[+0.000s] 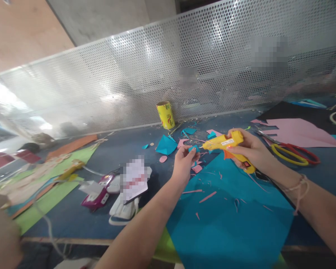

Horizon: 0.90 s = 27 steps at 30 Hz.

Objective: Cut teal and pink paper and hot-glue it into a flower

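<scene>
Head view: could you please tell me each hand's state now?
Left hand: closed, pinching a small blue paper piece.
Right hand: closed around the yellow glue gun.

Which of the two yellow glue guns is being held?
The glue gun in the right hand, its nozzle toward the small blue piece in the left hand; the other glue gun lies over coloured sheets, farther left.
</scene>
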Tool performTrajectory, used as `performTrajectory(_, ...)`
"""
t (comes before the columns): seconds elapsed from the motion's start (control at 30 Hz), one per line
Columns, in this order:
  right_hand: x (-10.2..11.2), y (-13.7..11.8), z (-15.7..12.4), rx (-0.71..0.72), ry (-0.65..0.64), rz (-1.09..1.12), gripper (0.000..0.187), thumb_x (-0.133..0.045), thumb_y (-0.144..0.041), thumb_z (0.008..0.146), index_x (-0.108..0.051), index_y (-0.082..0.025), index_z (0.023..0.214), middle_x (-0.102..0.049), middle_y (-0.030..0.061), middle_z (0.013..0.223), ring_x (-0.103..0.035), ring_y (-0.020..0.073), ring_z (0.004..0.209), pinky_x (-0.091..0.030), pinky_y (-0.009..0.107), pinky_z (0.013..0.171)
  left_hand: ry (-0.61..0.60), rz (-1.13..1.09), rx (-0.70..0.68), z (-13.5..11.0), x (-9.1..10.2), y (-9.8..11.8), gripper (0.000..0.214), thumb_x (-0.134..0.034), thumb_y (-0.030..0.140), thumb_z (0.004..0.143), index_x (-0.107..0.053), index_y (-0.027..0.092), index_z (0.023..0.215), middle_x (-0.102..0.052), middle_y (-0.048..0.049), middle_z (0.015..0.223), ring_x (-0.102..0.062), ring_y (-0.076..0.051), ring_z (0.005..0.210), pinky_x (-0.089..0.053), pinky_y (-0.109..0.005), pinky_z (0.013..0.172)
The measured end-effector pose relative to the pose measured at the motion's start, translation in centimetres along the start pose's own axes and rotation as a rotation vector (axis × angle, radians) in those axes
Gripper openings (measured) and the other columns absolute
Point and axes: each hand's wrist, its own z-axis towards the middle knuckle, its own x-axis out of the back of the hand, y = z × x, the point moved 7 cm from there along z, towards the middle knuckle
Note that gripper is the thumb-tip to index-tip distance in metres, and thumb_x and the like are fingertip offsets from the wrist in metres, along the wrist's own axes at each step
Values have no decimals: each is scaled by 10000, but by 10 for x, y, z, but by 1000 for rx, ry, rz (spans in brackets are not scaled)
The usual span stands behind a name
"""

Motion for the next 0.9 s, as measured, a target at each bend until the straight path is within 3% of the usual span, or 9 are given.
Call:
performTrajectory(0.4,1,2,0,-14,-5,2,298,-625,-225,684,-438,-252,913,-491,-75,534,-431,73,276,-333,190,241,3,11,2,0,0,1,277,-705,287,604,-507,154,743,-521,29,649,-573,-91,645,-471,-265,709)
performTrajectory(0.9,-1,0,-2,-28,5,40,233,-548,-164,727,-432,-254,909,-424,-103,384,-371,73,249,-292,168,256,-7,1,3,0,-1,0,270,-701,283,612,-512,148,749,-527,25,660,-578,-95,645,-467,-264,698)
